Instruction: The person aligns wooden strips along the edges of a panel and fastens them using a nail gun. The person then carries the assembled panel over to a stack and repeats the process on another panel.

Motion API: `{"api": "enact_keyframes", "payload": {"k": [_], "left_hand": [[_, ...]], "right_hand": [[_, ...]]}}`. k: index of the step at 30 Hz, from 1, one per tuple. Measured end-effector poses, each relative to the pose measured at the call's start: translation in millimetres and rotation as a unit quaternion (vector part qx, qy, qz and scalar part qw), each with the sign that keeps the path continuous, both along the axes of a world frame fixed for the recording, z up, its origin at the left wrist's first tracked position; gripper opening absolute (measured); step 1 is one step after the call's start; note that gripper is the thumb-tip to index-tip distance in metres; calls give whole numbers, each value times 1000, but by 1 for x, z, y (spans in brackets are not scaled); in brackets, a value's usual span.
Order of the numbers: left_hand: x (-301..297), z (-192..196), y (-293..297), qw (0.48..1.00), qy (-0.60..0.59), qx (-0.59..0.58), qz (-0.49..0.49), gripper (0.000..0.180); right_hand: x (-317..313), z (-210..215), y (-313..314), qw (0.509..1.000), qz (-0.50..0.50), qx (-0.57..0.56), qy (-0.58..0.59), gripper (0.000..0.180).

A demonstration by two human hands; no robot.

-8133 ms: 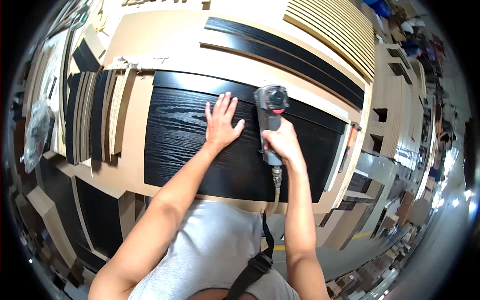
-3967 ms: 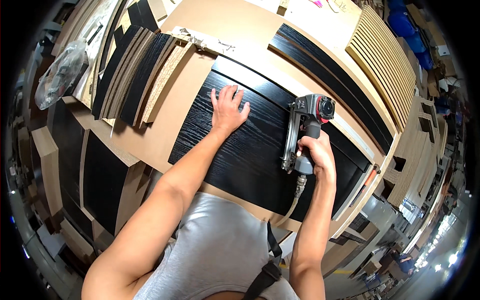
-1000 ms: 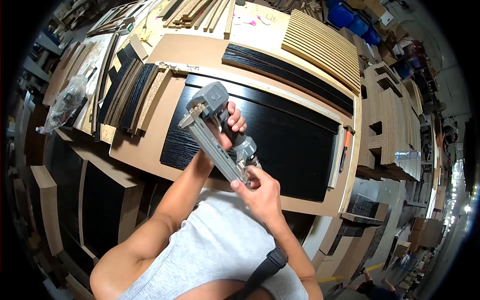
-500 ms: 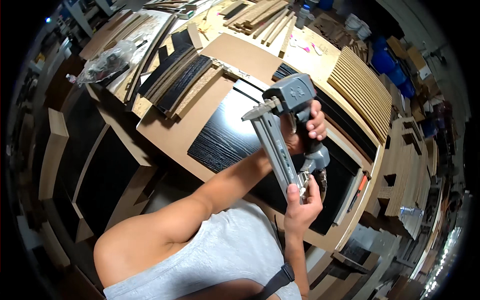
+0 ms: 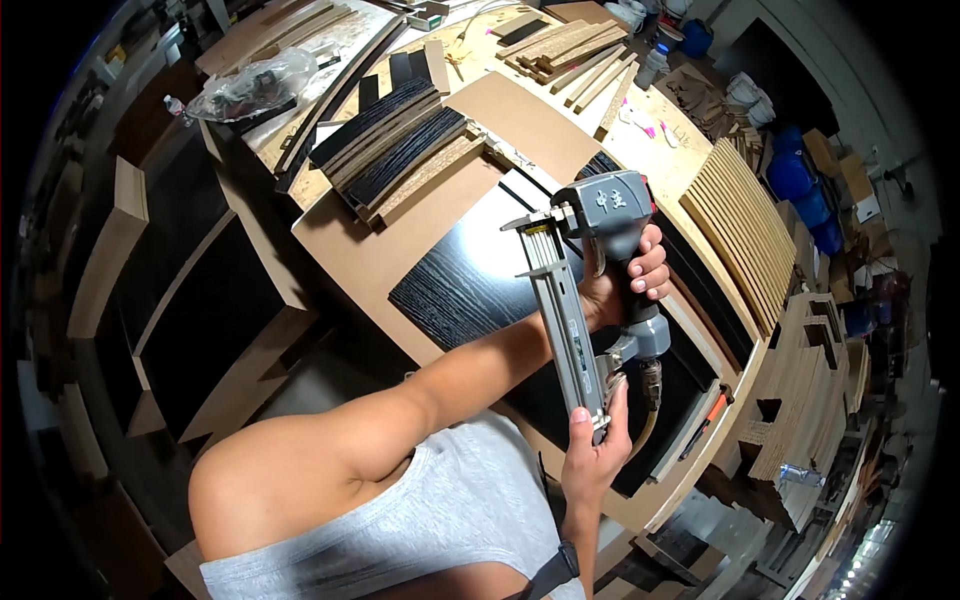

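A grey and black pneumatic nail gun [image 5: 612, 205] is held up above the bench, its nose toward the left. My left hand [image 5: 651, 272] is closed round its dark handle. The long silver magazine [image 5: 570, 335] slants down from the nose, and its sliding part stands back from the nose, baring the inner rails. At the magazine's lower end, my right hand [image 5: 596, 447] grips between thumb and fingers. An air hose [image 5: 646, 425] hangs from the handle's fitting. Below the gun lies a glossy black wood-grain panel [image 5: 450, 285].
Black-faced strips [image 5: 400, 150] are stacked on the brown board [image 5: 345, 250]. Wood slats [image 5: 570, 50] and a grooved panel [image 5: 742, 235] lie farther back. An orange-handled tool [image 5: 708, 420] rests by the right edge. Large black-faced panels [image 5: 220, 330] stand at the left.
The magazine's sliding part has drawn back from the nose, with my right hand at its lower end. The nail gun has turned slightly and sits a little farther right and lower in view.
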State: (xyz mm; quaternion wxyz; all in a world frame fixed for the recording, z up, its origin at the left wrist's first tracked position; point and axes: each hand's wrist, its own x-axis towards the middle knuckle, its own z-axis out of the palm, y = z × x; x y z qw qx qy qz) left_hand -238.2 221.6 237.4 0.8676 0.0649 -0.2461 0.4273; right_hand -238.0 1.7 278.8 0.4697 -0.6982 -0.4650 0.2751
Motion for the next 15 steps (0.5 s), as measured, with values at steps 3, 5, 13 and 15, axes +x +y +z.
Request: {"api": "enact_keyframes", "payload": {"k": [3, 5, 13, 15], "left_hand": [[2, -13, 4, 1000, -2, -12, -3, 47], [2, -21, 7, 1000, -5, -19, -2, 74], [1, -31, 3, 996, 6, -84, -25, 24], [21, -34, -24, 998, 19, -44, -41, 40]], "right_hand": [[4, -3, -11, 998, 9, -13, -64, 66], [6, -3, -14, 997, 9, -9, -75, 68], [11, -5, -35, 951, -81, 244, -174, 110], [1, 1, 24, 933, -97, 245, -244, 111]]}}
